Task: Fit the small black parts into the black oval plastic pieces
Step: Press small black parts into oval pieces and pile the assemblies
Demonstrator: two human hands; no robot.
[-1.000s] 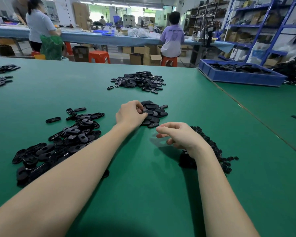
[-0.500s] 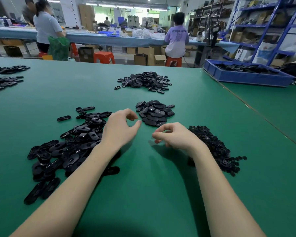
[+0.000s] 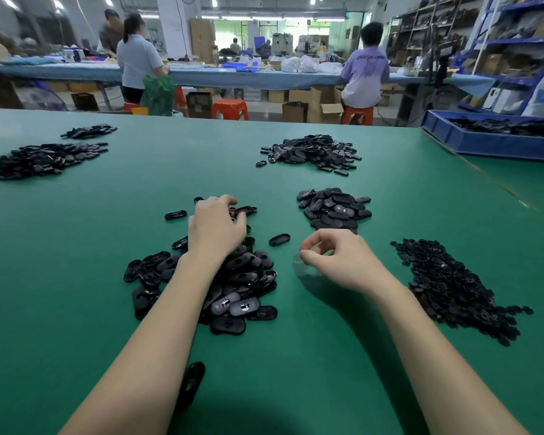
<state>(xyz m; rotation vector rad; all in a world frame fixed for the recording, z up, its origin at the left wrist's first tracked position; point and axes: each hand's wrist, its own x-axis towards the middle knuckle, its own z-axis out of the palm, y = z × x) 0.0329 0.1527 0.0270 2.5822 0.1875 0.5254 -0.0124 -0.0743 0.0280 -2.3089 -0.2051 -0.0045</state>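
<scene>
A heap of black oval pieces (image 3: 242, 277) lies on the green table (image 3: 76, 246), left of centre. My left hand (image 3: 215, 227) reaches over the heap's far end, with fingers and thumb curled around an oval piece there. One loose oval piece (image 3: 279, 239) lies between my hands. My right hand (image 3: 336, 259) hovers just above the table with its fingers curled and the thumb and index tips close together; I cannot see whether anything is between them. The small black parts (image 3: 446, 284) form a flat heap to its right.
A second stack of oval pieces (image 3: 333, 208) sits beyond my right hand, a bigger one (image 3: 311, 152) farther back, and two more (image 3: 44, 158) at the far left. A blue bin (image 3: 490, 142) stands at the back right. People work at a far bench.
My left hand has left the stack ahead and swung left onto the near heap of oval pieces. My right hand has stayed roughly in place, fingers still curled. The camera has turned left.
</scene>
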